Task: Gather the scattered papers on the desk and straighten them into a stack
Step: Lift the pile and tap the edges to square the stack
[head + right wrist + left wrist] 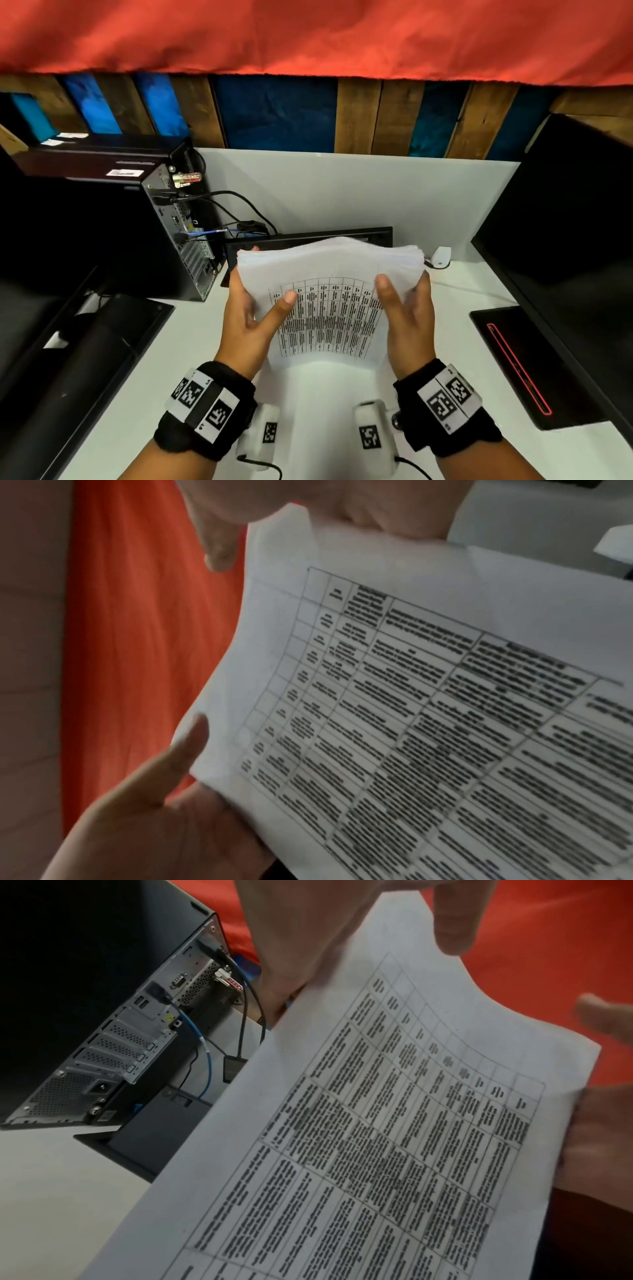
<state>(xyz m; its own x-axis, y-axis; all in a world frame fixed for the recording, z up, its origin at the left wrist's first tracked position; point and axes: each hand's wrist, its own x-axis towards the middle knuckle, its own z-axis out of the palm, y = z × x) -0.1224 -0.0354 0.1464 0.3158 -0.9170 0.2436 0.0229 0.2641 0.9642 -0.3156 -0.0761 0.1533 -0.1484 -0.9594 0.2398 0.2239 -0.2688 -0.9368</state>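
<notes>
A thick stack of white papers [329, 270], its top sheet printed with a black table, is held between both hands over the white desk [171, 394]. The stack bows slightly and its top edge points away from me. My left hand [263, 291] grips the left edge, thumb on the printed face and fingers behind. My right hand [404, 284] grips the right edge the same way. In the left wrist view the papers [377, 1123] fill the frame under my left hand [308, 934]. The right wrist view shows the papers [411, 696] below my right hand [377, 501]. Whether the lower edge touches the desk is unclear.
A black computer tower [171, 222] with plugged cables stands at the back left. Behind the papers lies a flat black device [308, 236]. A small white device [440, 257] sits at the back right. Monitors and their bases [513, 359] flank the desk on both sides.
</notes>
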